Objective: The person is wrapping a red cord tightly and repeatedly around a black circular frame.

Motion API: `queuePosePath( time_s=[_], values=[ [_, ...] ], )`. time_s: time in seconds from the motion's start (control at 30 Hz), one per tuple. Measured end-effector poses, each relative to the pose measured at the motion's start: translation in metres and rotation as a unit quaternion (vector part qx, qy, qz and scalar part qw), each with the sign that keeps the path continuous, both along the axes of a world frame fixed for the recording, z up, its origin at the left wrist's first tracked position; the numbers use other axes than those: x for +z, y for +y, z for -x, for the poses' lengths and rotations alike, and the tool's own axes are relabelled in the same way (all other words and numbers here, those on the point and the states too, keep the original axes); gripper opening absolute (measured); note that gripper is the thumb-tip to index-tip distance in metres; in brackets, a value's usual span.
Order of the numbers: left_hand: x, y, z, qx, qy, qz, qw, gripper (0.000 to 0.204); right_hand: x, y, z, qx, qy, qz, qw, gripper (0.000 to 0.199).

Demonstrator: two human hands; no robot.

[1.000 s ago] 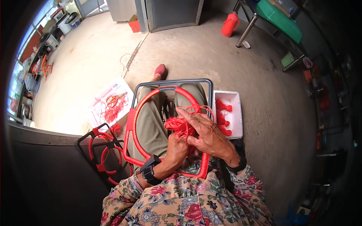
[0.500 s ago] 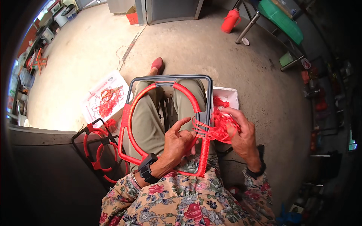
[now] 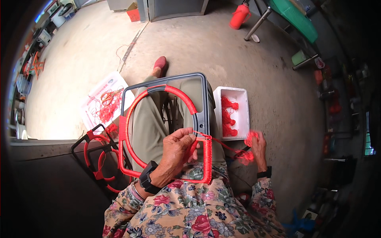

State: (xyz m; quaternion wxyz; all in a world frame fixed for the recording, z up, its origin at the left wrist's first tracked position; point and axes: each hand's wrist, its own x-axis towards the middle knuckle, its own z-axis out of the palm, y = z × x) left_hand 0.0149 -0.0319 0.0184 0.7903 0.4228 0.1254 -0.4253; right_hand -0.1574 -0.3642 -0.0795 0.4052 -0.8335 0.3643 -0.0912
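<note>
A black frame (image 3: pixel 204 95), rounded-rectangular with a ring inside it, rests across my lap. Glossy red cord (image 3: pixel 207 160) is wound tightly round much of the ring and the frame's lower sides; the upper edge and upper right side are bare black. My left hand (image 3: pixel 178 146) is closed at the ring's right side, its thumb and forefinger pinching where the wrapping ends. From there a strand runs right to a loose red cord bundle (image 3: pixel 247 156), partly blurred. My right hand (image 3: pixel 260 150), out beyond my right knee, is closed on part of that bundle.
A white foam box (image 3: pixel 242 119) with red cord stands right of my knee. On the left are a white tray (image 3: pixel 89 104) holding cord and orange-handled scissors, and another partly wrapped frame (image 3: pixel 85 146). A red thermos (image 3: pixel 239 16) stands near a green-topped table (image 3: pixel 295 20).
My right hand has moved right and slightly down from the frame with the cord bundle, drawing a strand out straight. My left hand stays at the ring. The foam box is now less covered.
</note>
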Motion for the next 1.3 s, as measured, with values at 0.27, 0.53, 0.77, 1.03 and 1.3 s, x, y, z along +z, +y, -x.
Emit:
queuePosePath(
  time_s=[0.27, 0.53, 0.77, 1.03, 1.3],
  values=[
    [0.002, -0.003, 0.003, 0.002, -0.002, -0.004, 1.000, 0.015, 0.098, 0.116, -0.085, 0.265, -0.017, -0.522, 0.811, 0.050],
    [0.007, -0.004, -0.002, -0.004, 0.063, 0.001, 0.998, 0.021, 0.104, 0.118, -0.047, 0.231, -0.034, -0.375, 0.897, 0.036],
    [0.001, -0.003, -0.003, -0.030, 0.062, 0.002, 0.998, 0.011, 0.098, 0.113, -0.020, 0.139, -0.020, -0.418, 0.897, 0.031],
    [0.000, -0.005, 0.003, -0.079, 0.096, 0.002, 0.992, 0.004, 0.089, 0.124, 0.010, 0.221, -0.003, -0.431, 0.875, 0.029],
    [0.014, -0.004, -0.003, -0.045, 0.069, -0.008, 0.997, 0.006, 0.107, 0.098, -0.031, 0.107, -0.041, -0.279, 0.953, 0.032]
  ],
)
